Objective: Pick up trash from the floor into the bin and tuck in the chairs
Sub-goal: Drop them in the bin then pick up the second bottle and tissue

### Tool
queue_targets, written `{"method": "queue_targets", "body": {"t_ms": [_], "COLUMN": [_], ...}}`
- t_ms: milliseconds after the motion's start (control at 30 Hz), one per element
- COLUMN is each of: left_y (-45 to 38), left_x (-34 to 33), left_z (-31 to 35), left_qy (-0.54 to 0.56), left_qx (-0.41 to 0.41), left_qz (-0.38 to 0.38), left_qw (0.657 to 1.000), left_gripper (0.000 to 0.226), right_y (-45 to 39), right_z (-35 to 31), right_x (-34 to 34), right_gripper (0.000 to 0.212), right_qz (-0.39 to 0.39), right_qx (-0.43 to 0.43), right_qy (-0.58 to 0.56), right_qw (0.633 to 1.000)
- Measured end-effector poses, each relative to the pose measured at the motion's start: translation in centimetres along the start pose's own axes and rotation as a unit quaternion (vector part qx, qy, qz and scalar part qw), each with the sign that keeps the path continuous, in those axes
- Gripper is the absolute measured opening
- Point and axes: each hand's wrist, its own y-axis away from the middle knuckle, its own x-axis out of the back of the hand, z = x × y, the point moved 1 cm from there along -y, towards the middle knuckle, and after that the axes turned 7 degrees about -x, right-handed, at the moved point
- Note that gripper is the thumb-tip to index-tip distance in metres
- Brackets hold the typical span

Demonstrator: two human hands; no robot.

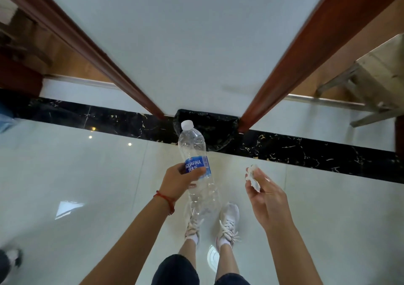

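Note:
My left hand (179,178) grips a clear empty plastic water bottle (195,151) around its blue label, cap pointing away from me. My right hand (264,194) pinches a crumpled white tissue (253,176) between thumb and fingers. Just beyond the bottle's cap sits a bin lined with a black bag (215,129), standing on the floor against the white wall panel between two wooden door frames. Both hands hover above the glossy white tiles, short of the bin.
A black marble strip (306,151) runs across the floor. Red-brown door frames (290,66) flank the wall panel. A wooden stool (376,75) stands at the right. My white sneakers (228,221) are below my hands. Another person's shoe (13,257) shows at the lower left.

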Motion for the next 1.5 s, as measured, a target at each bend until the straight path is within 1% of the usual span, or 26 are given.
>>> {"method": "queue_targets", "body": {"t_ms": [100,200,333,400,500,600,800,900,933,967,1000,1033,1067,1133,1200,1267,1333,1433,1500], "left_y": [-3.6,-6.9,-10.7,-12.3,-14.6,-16.3,-18.1,-18.2,-18.0,-17.7,-17.4,-17.0,-16.6,-15.3,-14.1,-13.2,-12.5,-11.4,-10.8], "left_x": [-0.7,-1.4,-1.7,-1.9,-2.0,-2.3,-3.0,-3.1,-3.0,-2.9,-2.8,-2.6,-2.5,-2.2,-1.6,-0.9,0.2,1.7,2.4], "left_z": [-1.3,-2.6,-4.0,-4.4,-4.4,-4.0,-2.4,-1.8,-1.6,-1.4,-1.1,-1.1,-1.2,-1.4,-1.8,-2.6,-3.5,-4.7,-5.3], "left_qy": [0.023,0.089,0.141,0.175,0.23,0.259,0.271,0.22,0.189,0.149,0.087,0.007,-0.075,-0.19,-0.266,-0.332,-0.394,-0.461,-0.489], "left_qx": [0.03,0.101,0.154,0.163,0.164,0.154,0.151,0.149,0.143,0.133,0.112,0.076,0.03,-0.054,-0.12,-0.172,-0.203,-0.235,-0.251], "left_qz": [0.009,0.025,0.041,0.051,0.08,0.092,0.095,0.105,0.109,0.113,0.118,0.118,0.111,0.095,0.076,0.05,0.03,0.023,0.022], "left_qw": [0.999,0.991,0.977,0.97,0.956,0.949,0.946,0.958,0.965,0.973,0.983,0.99,0.991,0.976,0.953,0.926,0.896,0.856,0.835], "left_gripper": [0.015,0.032,0.054,0.059,0.06,0.059,0.059,0.056,0.051,0.041,0.03,0.028,0.029,0.038,0.044,0.045,0.046,0.057,0.061], "right_y": [-2.4,-4.3,-6.0,-6.5,-7.2,-7.8,-8.5,-8.9,-9.0,-9.1,-9.2,-9.3,-9.5,-9.8,-10.4,-11.1,-12.2,-14.0,-15.2], "right_z": [0.1,0.1,0.0,-0.1,-0.1,-0.1,0.0,0.0,0.0,0.0,0.0,0.0,0.1,0.2,0.3,0.4,0.7,1.4,2.1], "right_x": [0.6,1.3,2.1,2.2,2.2,2.1,1.8,1.8,1.8,1.8,1.7,1.6,1.5,1.0,0.4,-0.3,-0.9,-1.9,-2.6], "right_gripper": [0.033,0.037,0.027,0.024,0.02,0.018,0.03,0.032,0.031,0.03,0.028,0.027,0.026,0.024,0.023,0.019,0.014,0.028,0.032], "right_qz": [0.008,0.025,0.057,0.06,0.068,0.068,0.066,0.071,0.073,0.077,0.079,0.078,0.077,0.078,0.078,0.09,0.098,0.097,0.098], "right_qx": [-0.001,-0.006,-0.016,-0.018,-0.021,-0.024,-0.021,-0.023,-0.023,-0.024,-0.024,-0.024,-0.023,-0.02,-0.015,-0.003,0.012,0.063,0.084], "right_qy": [0.002,0.008,0.007,0.01,0.007,-0.002,-0.002,0.003,0.004,0.005,0.006,0.008,0.013,0.03,0.058,0.103,0.173,0.304,0.354], "right_qw": [1.0,1.0,0.998,0.998,0.997,0.997,0.998,0.997,0.997,0.997,0.997,0.997,0.997,0.996,0.995,0.991,0.98,0.946,0.926]}}
